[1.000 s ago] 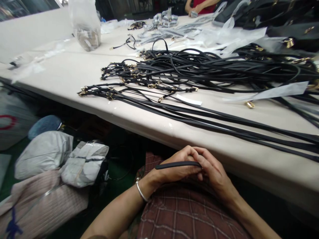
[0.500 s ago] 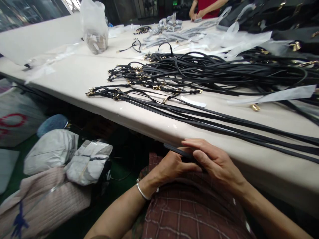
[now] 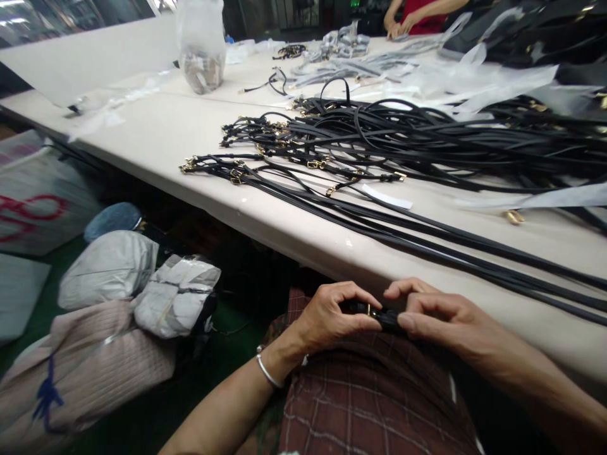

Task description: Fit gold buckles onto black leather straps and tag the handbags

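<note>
Over my lap, in front of the table edge, a black strap (image 3: pixel 389 320) with a gold buckle (image 3: pixel 369 309) is between my hands. My left hand (image 3: pixel 334 314) pinches it at the buckle, thumb and fingertips on either side. With thumb and fingers my right hand (image 3: pixel 431 313) grips the strap just right of the buckle; its index finger is bent above it. The strap's further run is hidden by the hands and dark cloth. On the table just beyond lies a row of long black straps (image 3: pixel 379 221) with gold hardware at their left ends.
A larger heap of black straps (image 3: pixel 403 136) lies behind. A gold clasp (image 3: pixel 513 217), a white paper strip (image 3: pixel 386 196) and a plastic bag (image 3: pixel 202 47) are on the table (image 3: pixel 152 142). Wrapped bundles (image 3: pixel 175 297) sit below left. Another person's hands (image 3: pixel 398 26) work at the far side.
My hands have moved from overlapping around the strap to holding it apart with fingertips. The gold buckle now shows between them. The whole view has shifted slightly.
</note>
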Demonstrator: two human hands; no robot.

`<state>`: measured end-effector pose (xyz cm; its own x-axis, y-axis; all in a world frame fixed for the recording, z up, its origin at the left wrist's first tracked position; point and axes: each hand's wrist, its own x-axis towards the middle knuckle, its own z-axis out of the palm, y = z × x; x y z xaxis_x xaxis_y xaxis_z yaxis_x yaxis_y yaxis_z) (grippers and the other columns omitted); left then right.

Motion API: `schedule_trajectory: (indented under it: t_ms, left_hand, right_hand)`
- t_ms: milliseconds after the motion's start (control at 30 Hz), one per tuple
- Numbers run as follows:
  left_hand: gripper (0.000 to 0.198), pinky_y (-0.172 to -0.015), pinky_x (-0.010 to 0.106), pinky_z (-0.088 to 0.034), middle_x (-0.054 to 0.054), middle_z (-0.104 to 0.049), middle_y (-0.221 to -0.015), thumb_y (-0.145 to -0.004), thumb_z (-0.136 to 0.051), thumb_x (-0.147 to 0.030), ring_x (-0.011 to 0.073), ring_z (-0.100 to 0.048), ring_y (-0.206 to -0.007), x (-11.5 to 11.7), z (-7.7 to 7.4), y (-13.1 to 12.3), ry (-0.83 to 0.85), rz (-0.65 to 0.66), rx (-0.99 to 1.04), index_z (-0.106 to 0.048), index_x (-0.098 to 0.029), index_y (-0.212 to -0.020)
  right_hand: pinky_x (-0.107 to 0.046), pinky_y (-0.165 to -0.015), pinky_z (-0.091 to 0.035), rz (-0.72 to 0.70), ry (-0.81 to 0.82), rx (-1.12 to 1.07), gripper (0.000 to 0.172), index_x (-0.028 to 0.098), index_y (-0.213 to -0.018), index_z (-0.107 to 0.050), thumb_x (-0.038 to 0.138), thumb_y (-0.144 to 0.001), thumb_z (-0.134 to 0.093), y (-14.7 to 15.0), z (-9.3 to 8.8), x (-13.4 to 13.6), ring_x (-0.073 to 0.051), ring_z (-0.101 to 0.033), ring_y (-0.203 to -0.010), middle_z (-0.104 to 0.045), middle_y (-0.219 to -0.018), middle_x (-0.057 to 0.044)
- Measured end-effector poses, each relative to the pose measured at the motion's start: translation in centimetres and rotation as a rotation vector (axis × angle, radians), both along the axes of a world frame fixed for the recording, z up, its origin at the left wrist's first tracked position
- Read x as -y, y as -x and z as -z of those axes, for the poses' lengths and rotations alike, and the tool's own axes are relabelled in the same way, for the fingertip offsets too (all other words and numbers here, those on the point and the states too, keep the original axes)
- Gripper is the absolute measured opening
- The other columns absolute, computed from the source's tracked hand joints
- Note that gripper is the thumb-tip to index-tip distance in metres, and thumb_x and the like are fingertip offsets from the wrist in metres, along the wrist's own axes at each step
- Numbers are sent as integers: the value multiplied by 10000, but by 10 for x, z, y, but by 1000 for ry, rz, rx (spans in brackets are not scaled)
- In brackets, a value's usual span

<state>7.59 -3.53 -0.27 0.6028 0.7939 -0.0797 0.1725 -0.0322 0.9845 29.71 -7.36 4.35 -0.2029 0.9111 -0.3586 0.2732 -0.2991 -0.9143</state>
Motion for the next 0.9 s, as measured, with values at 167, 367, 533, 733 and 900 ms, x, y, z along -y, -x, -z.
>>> schedule_trajectory:
  t_ms: [167,367,533,733,900]
  left_hand:
    - [277,-719,223,-467,61,-714,-853,-800,-775,-362,154,-636,-766,4,-1,-4,-124,71,32,-777,-145,-973]
    - [222,-767,229,-477,67,-726,-905,-822,-749,-306,160,-650,-810,5,-3,-5,-128,79,2,-753,-142,-972]
    - [396,-776,226,-480,14,-714,-958,-711,-838,-263,155,-643,-868,1,-9,6,126,108,23,-674,-190,-1064]
    - [234,-727,199,-485,10,-722,-886,-742,-819,-278,134,-651,-810,7,-5,6,104,-46,28,-701,-165,-910]
    - [195,-712,192,-495,18,-739,-867,-762,-806,-272,134,-671,-783,9,0,1,-6,-53,49,-727,-149,-893]
  right_hand:
    - [-328,-763,-437,-85,126,-92,458,187,-547,-578,546,-803,-701,7,15,7,-226,-564,-865,-608,-1066,-61]
    - [-306,-738,-424,-85,98,-81,443,192,-558,-566,523,-820,-702,14,18,3,-206,-550,-817,-614,-943,-41]
    - [-315,-684,-428,-94,138,-26,471,202,-608,-574,617,-819,-644,12,11,-2,-222,-562,-789,-658,-960,-64]
    - [-361,-819,-431,2,20,17,451,213,-559,-455,507,-817,-680,19,16,1,-265,-588,-936,-652,-1052,-76]
    - [-330,-784,-447,37,17,-11,457,207,-585,-437,508,-842,-666,30,21,3,-229,-578,-898,-635,-1052,-67]
